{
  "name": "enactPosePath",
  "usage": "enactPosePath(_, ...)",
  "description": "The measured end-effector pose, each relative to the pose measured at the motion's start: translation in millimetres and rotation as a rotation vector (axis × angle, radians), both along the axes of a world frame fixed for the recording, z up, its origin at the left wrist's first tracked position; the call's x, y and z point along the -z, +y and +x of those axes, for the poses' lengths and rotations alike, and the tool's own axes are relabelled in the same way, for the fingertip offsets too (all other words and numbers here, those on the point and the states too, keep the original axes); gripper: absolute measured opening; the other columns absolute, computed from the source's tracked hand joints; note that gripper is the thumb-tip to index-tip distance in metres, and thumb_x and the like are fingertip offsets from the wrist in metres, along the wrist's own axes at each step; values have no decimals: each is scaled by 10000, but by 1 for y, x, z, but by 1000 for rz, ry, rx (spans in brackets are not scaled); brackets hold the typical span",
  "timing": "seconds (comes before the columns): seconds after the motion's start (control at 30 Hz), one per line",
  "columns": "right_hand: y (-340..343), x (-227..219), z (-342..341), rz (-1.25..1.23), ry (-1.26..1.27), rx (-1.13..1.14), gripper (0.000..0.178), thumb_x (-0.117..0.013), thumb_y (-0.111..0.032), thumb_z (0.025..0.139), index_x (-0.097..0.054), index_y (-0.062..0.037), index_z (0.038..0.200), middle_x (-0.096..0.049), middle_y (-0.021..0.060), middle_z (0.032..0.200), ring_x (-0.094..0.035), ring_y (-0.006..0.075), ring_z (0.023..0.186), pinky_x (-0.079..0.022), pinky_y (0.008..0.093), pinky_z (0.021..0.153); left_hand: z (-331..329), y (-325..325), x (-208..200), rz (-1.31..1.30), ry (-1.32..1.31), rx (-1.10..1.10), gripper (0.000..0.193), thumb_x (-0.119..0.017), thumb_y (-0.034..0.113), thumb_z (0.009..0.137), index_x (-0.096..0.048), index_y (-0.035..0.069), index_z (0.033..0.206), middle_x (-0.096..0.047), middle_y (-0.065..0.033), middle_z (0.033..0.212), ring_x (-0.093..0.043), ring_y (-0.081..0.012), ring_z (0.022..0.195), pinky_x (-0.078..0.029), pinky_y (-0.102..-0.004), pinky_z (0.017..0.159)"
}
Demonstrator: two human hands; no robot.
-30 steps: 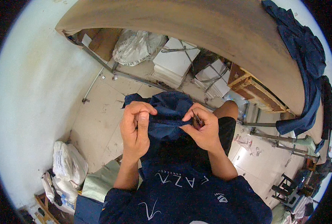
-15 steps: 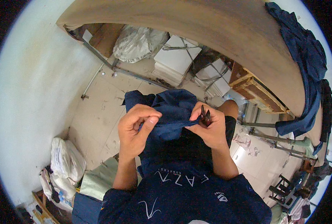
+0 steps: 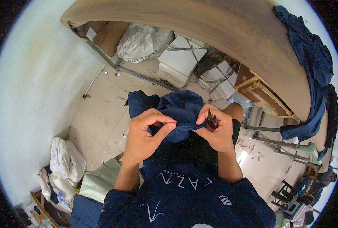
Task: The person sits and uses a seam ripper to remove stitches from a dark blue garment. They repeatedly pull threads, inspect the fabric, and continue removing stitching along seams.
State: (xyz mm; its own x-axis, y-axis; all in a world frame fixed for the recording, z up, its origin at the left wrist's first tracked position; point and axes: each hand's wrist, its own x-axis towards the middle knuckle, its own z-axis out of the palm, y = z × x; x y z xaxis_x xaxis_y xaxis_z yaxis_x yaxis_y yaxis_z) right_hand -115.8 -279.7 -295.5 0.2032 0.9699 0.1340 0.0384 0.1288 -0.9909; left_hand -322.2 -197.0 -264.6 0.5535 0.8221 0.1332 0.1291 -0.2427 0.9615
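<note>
A navy blue cloth (image 3: 182,106) lies bunched over my lap, its edge stretched between my two hands. My left hand (image 3: 148,133) is closed in a pinch at the cloth's near edge, thumb tip against the index finger. On the other side, my right hand (image 3: 218,133) pinches the same edge between thumb and forefinger. Tucked in that right palm are small dark thread snips (image 3: 212,120), blades pointing up and away from me. Their grip is partly hidden by the fingers. A far-left flap of the cloth hangs past my left hand.
Ahead stands a brown-covered table (image 3: 184,19), with a clear plastic bag (image 3: 140,43), tied white stacks (image 3: 182,57) and a wooden drawer box (image 3: 266,95) beneath. Navy garments (image 3: 309,57) hang over its right end. White bags (image 3: 66,157) sit left by the wall.
My left hand has slid right along the cloth edge, nearer my right hand. The snips have tilted slightly in my right hand, which still pinches the cloth.
</note>
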Motion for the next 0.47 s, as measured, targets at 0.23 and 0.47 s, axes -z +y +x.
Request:
enactPosePath(0.23,2,-3,3,64,-245,11,224,-804,-14,688,-647,-14,847,-543,2,833,-414,48,618,-298,208,549,3,-11,0,-211,-45,-34,115,-580,123,977,-582,9,968,-595,-26,837,-518,-66,760,-424,-220,691)
enactPosePath(0.47,-4,-42,-8,48,-456,95,551,-822,-181,725,-639,-72,1233,-534,76,1125,-585,209,930,-473,242,761,0,-12,-1,-313,-154,-16,144,-553,177,1003,-568,36,1026,-609,-28,903,-527,-75,826,-428,-214,755)
